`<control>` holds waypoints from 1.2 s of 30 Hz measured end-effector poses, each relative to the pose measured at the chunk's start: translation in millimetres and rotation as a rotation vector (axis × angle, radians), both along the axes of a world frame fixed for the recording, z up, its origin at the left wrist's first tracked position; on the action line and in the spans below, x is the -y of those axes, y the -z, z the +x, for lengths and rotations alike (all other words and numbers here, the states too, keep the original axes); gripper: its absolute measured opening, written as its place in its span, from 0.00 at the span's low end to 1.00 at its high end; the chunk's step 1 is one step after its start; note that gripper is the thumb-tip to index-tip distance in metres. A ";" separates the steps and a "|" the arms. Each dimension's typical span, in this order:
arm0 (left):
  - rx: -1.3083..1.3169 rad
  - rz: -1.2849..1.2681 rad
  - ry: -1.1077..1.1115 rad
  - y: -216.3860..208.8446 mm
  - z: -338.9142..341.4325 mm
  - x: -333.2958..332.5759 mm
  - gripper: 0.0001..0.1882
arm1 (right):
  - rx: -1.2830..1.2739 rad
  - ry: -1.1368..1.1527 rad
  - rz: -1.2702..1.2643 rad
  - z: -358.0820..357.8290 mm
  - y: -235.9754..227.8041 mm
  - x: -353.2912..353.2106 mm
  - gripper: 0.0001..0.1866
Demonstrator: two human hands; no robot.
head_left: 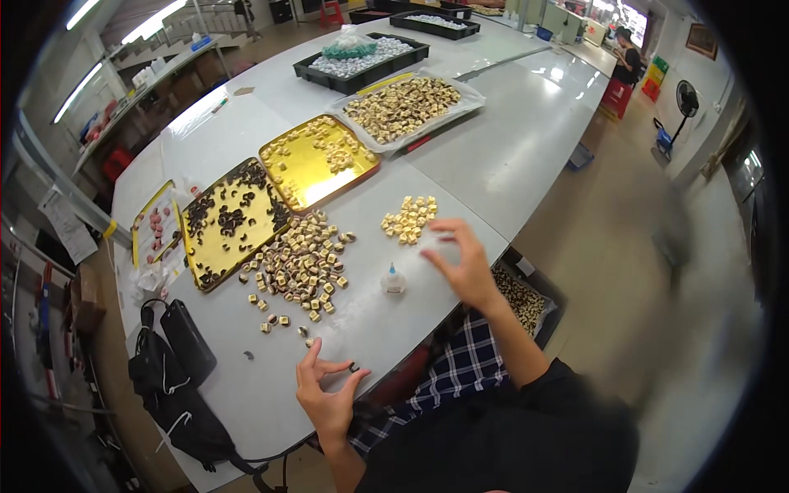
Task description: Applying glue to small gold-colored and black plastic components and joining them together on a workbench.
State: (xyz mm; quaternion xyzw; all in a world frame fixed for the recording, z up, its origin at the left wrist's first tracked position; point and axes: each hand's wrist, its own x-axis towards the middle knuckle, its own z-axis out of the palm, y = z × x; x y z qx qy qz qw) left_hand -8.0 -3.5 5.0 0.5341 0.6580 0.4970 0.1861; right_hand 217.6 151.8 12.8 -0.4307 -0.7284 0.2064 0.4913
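Beads: left hand point(329, 394) pinches one small dark bead point(353, 367) at the table point(509, 156) edge, right hand point(464, 267) hovers w/ fingers spread loose, holding nothing, btwn glue bottle point(393, 281) and a small cream batch point(408, 218). Big mixed pile point(300, 263) looks unfinished, so prob early. 1 bottle, 2 gold trays point(316, 160), beads too many to count.

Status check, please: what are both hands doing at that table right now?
Left hand pinching a small dark piece. Right hand open, empty, near the glue bottle. Loose pile of pieces between, nothing blocking.
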 end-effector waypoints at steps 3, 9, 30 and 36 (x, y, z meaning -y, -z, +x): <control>-0.040 0.008 0.034 -1.8 -0.3 0.0 0.39 | 0.230 0.189 0.144 15.2 2.9 -20.5 0.16; -0.069 0.011 0.034 1.7 -2.8 1.4 0.40 | 0.273 0.160 0.049 18.3 27.1 -50.5 0.10; 0.015 0.102 0.049 7.9 -8.1 -6.4 0.37 | -0.322 -0.081 -0.296 -10.3 8.0 63.3 0.08; -0.005 0.192 0.131 13.2 -11.2 -4.4 0.33 | -0.228 -0.619 -0.654 -42.0 4.6 94.2 0.09</control>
